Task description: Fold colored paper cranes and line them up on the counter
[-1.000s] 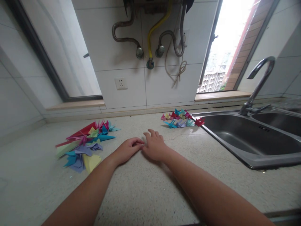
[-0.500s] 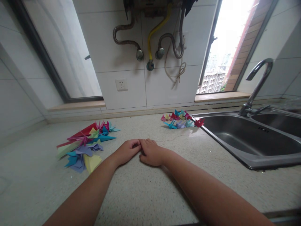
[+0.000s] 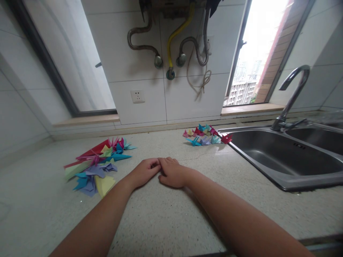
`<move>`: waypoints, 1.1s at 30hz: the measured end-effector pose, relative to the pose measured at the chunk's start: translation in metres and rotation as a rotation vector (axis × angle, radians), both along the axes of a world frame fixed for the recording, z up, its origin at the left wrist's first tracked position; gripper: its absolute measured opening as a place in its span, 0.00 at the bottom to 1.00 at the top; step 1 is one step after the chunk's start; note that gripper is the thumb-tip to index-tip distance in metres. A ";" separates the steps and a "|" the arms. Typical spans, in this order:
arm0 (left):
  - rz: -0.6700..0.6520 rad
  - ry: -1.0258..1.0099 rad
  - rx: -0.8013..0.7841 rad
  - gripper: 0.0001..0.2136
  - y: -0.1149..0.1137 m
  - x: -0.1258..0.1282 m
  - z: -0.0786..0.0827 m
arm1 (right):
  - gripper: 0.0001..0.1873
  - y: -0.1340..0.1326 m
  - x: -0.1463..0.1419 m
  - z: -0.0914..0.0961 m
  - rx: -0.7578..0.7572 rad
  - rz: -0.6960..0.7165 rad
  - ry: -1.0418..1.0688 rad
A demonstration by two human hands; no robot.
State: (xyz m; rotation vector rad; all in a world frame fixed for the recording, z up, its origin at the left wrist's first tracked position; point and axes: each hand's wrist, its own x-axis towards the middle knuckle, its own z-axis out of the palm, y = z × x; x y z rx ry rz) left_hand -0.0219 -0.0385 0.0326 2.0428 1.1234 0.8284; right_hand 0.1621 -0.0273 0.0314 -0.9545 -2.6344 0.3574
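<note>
My left hand [image 3: 145, 172] and my right hand [image 3: 172, 172] rest together on the speckled countertop [image 3: 160, 221]. The right hand's fingers lie over the left hand's fingertips, palm down and loosely stretched. The left fingers are gently bent, with their tips partly hidden, and I see nothing held in either hand. Left of the hands lies a loose pile of folded coloured papers [image 3: 98, 170] in red, pink, blue, purple, green and yellow. Beyond my right hand, a cluster of small origami birds [image 3: 205, 140] sits near the sink.
A steel double sink [image 3: 281, 153] with a curved faucet [image 3: 297, 80] is set into the counter at right. On the tiled wall are a socket [image 3: 138, 96], a yellow pipe [image 3: 171, 46] and metal hoses [image 3: 191, 40]. Windows stand at either side.
The hands keep the same pose and the papers stay put. The whole view has shifted very slightly.
</note>
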 end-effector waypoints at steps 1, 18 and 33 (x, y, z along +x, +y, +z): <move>0.002 0.003 0.000 0.12 0.000 0.000 0.000 | 0.20 0.000 0.000 0.000 -0.001 0.001 0.000; 0.003 0.028 0.025 0.11 0.000 0.000 0.000 | 0.20 0.002 0.001 -0.002 -0.001 -0.004 -0.002; -0.030 0.045 0.056 0.10 0.001 -0.001 -0.002 | 0.20 0.002 0.000 -0.002 -0.002 -0.004 -0.014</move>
